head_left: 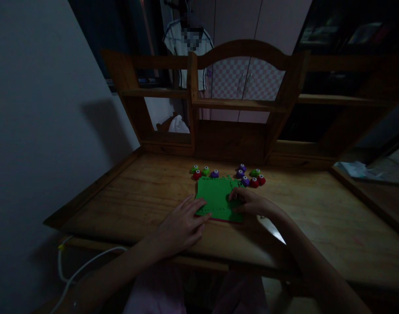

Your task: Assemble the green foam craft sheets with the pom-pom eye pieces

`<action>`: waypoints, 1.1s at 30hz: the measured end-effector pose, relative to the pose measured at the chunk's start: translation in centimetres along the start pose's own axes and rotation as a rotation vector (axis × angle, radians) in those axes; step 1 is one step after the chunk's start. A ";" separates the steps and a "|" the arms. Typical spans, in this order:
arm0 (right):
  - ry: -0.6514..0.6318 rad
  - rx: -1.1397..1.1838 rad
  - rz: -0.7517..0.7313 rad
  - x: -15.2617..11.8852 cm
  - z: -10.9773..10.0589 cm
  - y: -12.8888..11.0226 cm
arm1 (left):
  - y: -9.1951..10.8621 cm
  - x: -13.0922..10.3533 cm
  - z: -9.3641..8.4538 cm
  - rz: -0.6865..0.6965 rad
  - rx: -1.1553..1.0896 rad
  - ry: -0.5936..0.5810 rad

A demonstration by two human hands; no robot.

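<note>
A green sheet (pixel 215 194) with rows of small holes lies on the wooden desk, a thin red edge showing beneath its front side. My left hand (pixel 184 222) rests with its fingers spread over the sheet's lower left corner. At the sheet's right side is my right hand (pixel 247 202), its fingers bent down onto the surface; whether they pinch anything is hidden. Small green bits (pixel 228 177) lie along the sheet's top edge. Behind it stand several small eyed figures: green (pixel 206 171), red (pixel 197 175) and purple (pixel 214 174).
More eyed figures, among them a red one (pixel 261 179), stand behind my right hand. A shiny pointed object (pixel 273 229) lies under my right forearm. The wooden shelf (pixel 238 104) rises at the desk's back. A white cable (pixel 88 264) hangs at the lower left.
</note>
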State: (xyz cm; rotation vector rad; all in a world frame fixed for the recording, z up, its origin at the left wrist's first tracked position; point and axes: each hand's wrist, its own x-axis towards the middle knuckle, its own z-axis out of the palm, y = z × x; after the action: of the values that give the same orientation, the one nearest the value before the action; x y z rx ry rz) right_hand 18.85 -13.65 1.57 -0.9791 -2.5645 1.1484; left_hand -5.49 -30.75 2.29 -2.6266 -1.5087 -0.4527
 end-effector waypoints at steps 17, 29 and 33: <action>-0.136 0.264 0.016 -1.3 -2.1 -0.1 | 0.6 1.7 0.8 0.018 -0.078 0.025; -0.016 0.014 -0.074 -0.6 -0.7 0.5 | 1.1 3.6 2.2 0.042 -0.030 0.002; -0.017 0.004 -0.096 -0.5 -0.2 0.8 | 1.0 3.5 1.9 0.045 -0.058 0.000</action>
State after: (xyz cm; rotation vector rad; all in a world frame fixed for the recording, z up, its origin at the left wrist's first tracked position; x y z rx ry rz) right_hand 19.69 -13.46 1.20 -0.8382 -2.5902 1.1406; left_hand -2.61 -27.90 1.63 -2.6980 -1.4553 -0.4993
